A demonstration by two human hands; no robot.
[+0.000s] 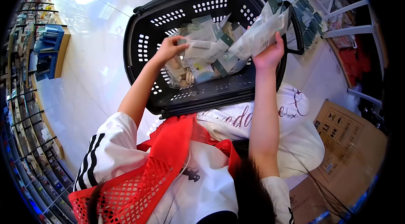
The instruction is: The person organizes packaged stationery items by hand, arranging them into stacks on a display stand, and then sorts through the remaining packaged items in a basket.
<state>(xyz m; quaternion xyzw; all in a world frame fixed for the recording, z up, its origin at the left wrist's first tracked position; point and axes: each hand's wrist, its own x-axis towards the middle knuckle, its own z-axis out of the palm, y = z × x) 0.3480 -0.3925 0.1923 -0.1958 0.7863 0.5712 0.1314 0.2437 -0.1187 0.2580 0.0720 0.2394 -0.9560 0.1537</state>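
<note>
A black plastic basket [192,97] with slotted walls stands on the floor in front of me. Inside it lies a heap of clear packets [202,70] with dark green and white labels. My left hand [170,50] reaches over the basket's left part, thumb and fingers pinched on a clear packet [198,47]. Over the right side of the basket, my right hand [270,53] holds a bundle of similar clear packets [261,34], its fingers partly hidden behind them.
Shelves with goods [31,97] line the left, near a blue box [50,51]. More packets [306,17] lie on the floor beyond the basket's right side. A cardboard box [350,139] is at the lower right, below a white metal rack [350,32].
</note>
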